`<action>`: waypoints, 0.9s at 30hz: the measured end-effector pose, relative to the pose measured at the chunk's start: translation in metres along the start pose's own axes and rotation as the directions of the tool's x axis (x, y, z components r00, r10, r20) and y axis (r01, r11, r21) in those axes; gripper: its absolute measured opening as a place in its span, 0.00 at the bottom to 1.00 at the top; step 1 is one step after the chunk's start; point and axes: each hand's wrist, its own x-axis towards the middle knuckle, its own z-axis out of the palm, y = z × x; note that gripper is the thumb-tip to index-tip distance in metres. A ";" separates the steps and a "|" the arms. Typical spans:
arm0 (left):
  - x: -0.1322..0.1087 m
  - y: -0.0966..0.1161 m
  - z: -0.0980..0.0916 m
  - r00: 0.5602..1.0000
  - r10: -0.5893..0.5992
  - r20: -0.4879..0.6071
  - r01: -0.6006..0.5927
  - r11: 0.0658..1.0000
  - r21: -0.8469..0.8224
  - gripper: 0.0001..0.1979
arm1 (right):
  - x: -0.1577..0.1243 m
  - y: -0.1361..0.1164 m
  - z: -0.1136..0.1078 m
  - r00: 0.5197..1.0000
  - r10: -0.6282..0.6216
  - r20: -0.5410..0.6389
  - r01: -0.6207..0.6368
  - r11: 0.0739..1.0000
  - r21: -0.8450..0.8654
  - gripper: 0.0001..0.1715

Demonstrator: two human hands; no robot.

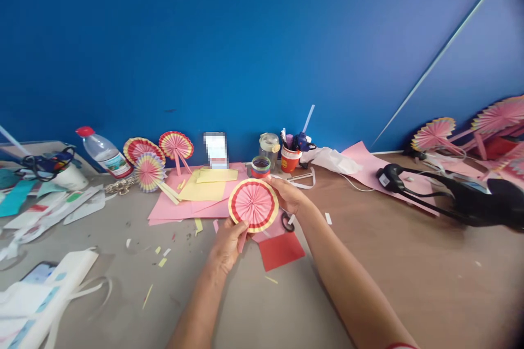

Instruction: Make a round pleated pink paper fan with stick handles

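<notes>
A round pleated paper fan (254, 205), pink with a red ring and yellow edge, is spread out between my two hands. My left hand (228, 242) is closed on its lower left edge, thumb in front, near a short pink strip that hangs down. At the fan's upper right edge, my right hand (285, 194) grips the rim, its fingertips partly hidden behind it. Under and beside the fan lie a red paper piece (281, 251) and black-handled scissors (287, 222), with pink sheets (172, 207) and yellow paper (204, 190) behind.
Finished fans (176, 145) and a bottle (105, 152) stand at the back left. Behind my hands are a tape roll (260, 166), a clear jar (269, 145) and a red cup (290, 160). A black headset-like device (462, 196) lies right; paper scraps dot the table (135, 278).
</notes>
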 end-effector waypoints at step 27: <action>0.006 0.024 -0.011 0.945 0.294 -0.141 -0.321 0.915 -0.244 0.11 | -0.007 0.058 0.050 0.957 -0.029 0.290 0.031 1.000 -0.001 0.16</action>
